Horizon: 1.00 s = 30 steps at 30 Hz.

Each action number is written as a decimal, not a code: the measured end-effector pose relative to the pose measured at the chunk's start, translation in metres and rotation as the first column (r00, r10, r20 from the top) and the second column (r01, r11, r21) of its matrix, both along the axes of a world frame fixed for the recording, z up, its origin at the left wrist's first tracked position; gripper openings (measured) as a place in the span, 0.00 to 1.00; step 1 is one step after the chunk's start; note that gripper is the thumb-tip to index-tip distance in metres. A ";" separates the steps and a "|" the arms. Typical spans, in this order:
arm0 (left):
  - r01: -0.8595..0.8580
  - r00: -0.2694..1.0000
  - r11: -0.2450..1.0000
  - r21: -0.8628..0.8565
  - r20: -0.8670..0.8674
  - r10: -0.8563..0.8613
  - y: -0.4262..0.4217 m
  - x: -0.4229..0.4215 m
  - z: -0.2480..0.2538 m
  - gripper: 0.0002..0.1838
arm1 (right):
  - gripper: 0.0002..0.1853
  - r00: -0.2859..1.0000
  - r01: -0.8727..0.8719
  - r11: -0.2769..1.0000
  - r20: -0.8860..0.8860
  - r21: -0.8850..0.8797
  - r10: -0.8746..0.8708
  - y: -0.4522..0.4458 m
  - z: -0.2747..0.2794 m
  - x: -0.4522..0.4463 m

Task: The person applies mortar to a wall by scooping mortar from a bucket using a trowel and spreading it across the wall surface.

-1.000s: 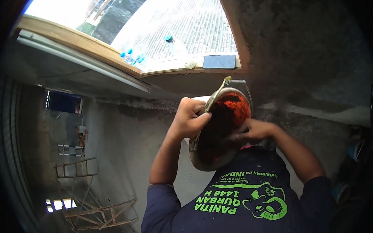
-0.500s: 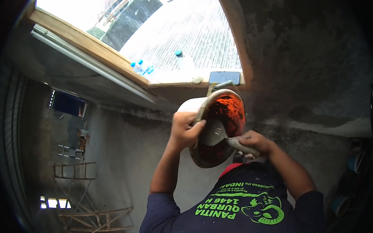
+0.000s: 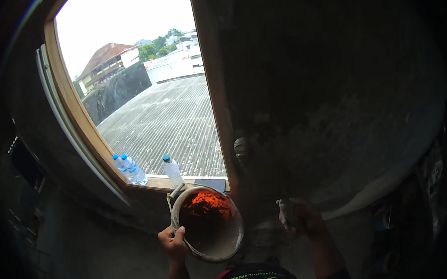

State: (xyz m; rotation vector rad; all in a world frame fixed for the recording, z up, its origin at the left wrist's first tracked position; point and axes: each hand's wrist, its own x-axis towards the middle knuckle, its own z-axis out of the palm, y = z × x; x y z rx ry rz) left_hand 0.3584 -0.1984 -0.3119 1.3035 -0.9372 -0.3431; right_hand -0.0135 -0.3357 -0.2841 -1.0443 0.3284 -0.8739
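Note:
A bucket (image 3: 183,246) with a mortar-smeared rim tilts toward me below the window, its inside orange-red at the top and dark lower down. My left hand (image 3: 173,242) grips its left rim, thumb over the edge. Off to the right of the bucket, in front of the dark wall, my right hand (image 3: 305,218) is closed around the grey handle of a trowel (image 3: 285,205). Shadow hides the trowel's blade, so I cannot tell what is on it.
A wood-framed window (image 3: 80,122) opens above a corrugated roof (image 3: 168,117). On its sill stand clear bottles with blue caps (image 3: 131,170), another bottle (image 3: 172,171) and a dark phone (image 3: 210,184). A rough cement wall (image 3: 331,116) fills the right side.
The trowel has come out of the bucket and moved right with my right hand. The bucket now sits lower and further left in view. My view has tipped up toward the window and wall.

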 end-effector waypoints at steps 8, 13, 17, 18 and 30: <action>-0.099 0.994 0.970 0.223 0.059 0.088 0.021 0.031 -0.039 0.17 | 0.41 0.981 0.181 0.948 0.113 -0.261 -0.156 -0.006 0.055 0.023; -0.169 0.986 0.959 0.227 0.026 0.167 0.040 0.054 -0.061 0.13 | 0.35 0.925 0.165 0.976 0.366 -0.139 -0.104 -0.005 0.069 0.047; -0.229 0.973 0.950 0.211 0.037 0.227 0.052 0.071 -0.061 0.14 | 0.30 0.853 0.518 0.701 0.227 -0.491 -0.471 -0.010 0.120 0.066; -0.260 0.966 0.949 0.176 0.041 0.256 0.054 0.077 -0.063 0.18 | 0.30 0.734 0.598 0.511 0.165 -0.617 -0.659 -0.010 0.135 0.073; -0.364 0.927 0.928 0.079 -0.062 0.369 0.062 0.156 -0.122 0.19 | 0.32 -0.199 0.023 -0.527 0.513 -0.849 -0.835 -0.047 0.179 0.140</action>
